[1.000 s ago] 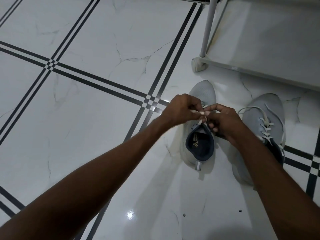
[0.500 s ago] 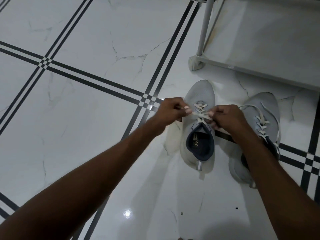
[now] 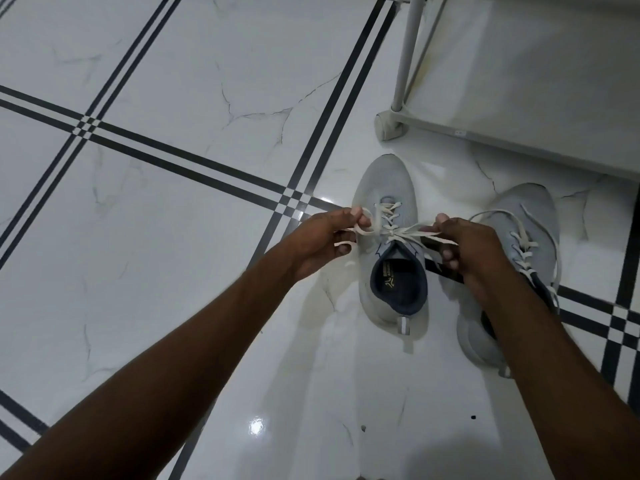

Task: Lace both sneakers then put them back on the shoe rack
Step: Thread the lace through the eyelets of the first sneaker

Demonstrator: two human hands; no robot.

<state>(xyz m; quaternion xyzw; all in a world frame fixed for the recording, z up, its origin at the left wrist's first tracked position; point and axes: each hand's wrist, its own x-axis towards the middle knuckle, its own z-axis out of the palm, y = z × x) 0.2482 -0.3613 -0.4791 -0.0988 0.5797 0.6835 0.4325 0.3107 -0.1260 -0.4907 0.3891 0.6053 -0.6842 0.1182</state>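
Two grey sneakers stand side by side on the tiled floor [image 3: 173, 209], just before one shoe rack [image 3: 540, 81]. The left sneaker [image 3: 388, 188] is between two hands. The left hand [image 3: 322, 240] and right hand [image 3: 474, 247] each pinch its white lace [image 3: 398, 232], pulled sideways. The right sneaker [image 3: 530, 216] has loose laces.

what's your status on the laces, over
Left hand and right hand pulling lace ends taut on left sneaker. Right sneaker laced, untied. Shoe rack ahead, unobstructed.
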